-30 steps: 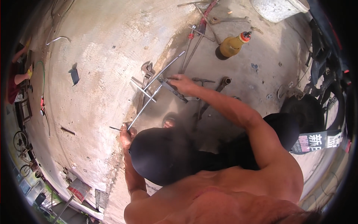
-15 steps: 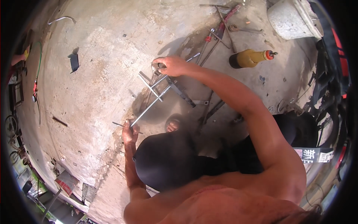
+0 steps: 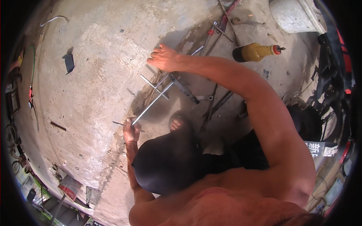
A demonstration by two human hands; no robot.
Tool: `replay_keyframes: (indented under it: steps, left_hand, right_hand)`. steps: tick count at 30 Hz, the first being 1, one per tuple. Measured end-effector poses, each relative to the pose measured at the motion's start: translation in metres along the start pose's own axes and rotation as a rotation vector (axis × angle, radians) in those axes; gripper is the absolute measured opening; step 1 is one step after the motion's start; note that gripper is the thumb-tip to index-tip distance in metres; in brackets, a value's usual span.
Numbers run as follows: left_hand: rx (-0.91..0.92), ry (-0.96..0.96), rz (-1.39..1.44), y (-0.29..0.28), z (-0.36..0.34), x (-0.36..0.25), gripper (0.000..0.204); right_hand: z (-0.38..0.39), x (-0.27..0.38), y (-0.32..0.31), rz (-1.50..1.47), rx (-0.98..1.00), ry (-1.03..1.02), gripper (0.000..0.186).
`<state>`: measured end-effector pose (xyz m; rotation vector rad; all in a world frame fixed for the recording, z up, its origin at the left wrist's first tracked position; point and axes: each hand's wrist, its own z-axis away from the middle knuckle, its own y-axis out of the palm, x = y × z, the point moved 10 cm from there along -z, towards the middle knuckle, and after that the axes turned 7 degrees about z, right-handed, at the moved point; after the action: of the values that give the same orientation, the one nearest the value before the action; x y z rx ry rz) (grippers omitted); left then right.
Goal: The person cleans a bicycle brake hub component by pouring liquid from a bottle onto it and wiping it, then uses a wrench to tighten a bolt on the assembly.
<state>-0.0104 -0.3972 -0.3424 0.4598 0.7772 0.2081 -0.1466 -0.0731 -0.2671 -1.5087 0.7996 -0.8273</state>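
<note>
My left hand [image 3: 131, 132] is closed round the crossbar end of a T-handle wrench [image 3: 149, 108], whose bright shaft slants up and right over the floor. Across that shaft lies the crossbar of a second T-handle wrench [image 3: 154, 86]; its own shaft passes beneath my right wrist. My right hand [image 3: 164, 58] is low over the concrete, back upward and fingers curled in; whatever they grip is hidden. Beside the wrenches is a dark flat metal bar [image 3: 185, 90]. A ring-ended spanner [image 3: 206, 98] sits just right of it.
A yellow and dark bottle with a red cap [image 3: 256, 52] lies beyond my right forearm. Farther off are a whitish bucket [image 3: 292, 17] and long tools with a red handle [image 3: 228, 17]. A black bent piece [image 3: 69, 62] and a rusty strip [image 3: 58, 125] lie left. My bent knee [image 3: 166, 162] is close by.
My right hand has moved slightly up and left, its fingers turning from a visible loop to curled downward. My left hand keeps its hold on the wrench. The view has shifted a little.
</note>
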Motion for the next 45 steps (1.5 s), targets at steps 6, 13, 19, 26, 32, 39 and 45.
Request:
replay_keyframes:
  steps: [6, 13, 19, 26, 32, 39, 45]
  left_hand:
    - [-0.001, 0.021, -0.021, -0.007, 0.003, 0.000, 0.048]
    - [-0.016, 0.004, -0.023, -0.010, 0.001, 0.002, 0.049]
    - [-0.060, 0.017, -0.016, -0.006, 0.004, 0.005, 0.047]
    - [-0.074, 0.026, -0.045, -0.002, 0.007, 0.007, 0.048]
    - [-0.074, 0.035, -0.037, 0.004, 0.007, 0.005, 0.048]
    - [-0.043, 0.023, -0.062, 0.020, 0.001, 0.005, 0.046]
    - [-0.089, 0.032, -0.097, 0.021, 0.000, 0.002, 0.047]
  right_hand:
    - [0.039, -0.019, -0.001, -0.223, 0.307, -0.020, 0.030]
    - [0.076, -0.084, -0.087, -0.656, -0.041, 0.263, 0.041]
    - [0.114, -0.122, -0.170, -0.995, -0.264, 0.641, 0.047]
    - [0.142, -0.152, -0.214, -1.606, -0.818, 0.327, 0.042]
    - [0.187, -0.077, -0.039, -2.021, 0.052, 1.223, 0.040]
    - [0.266, 0.005, 0.033, -1.950, 0.587, 1.219, 0.036]
    - [0.284, 0.008, 0.021, -1.724, 0.621, 1.355, 0.034]
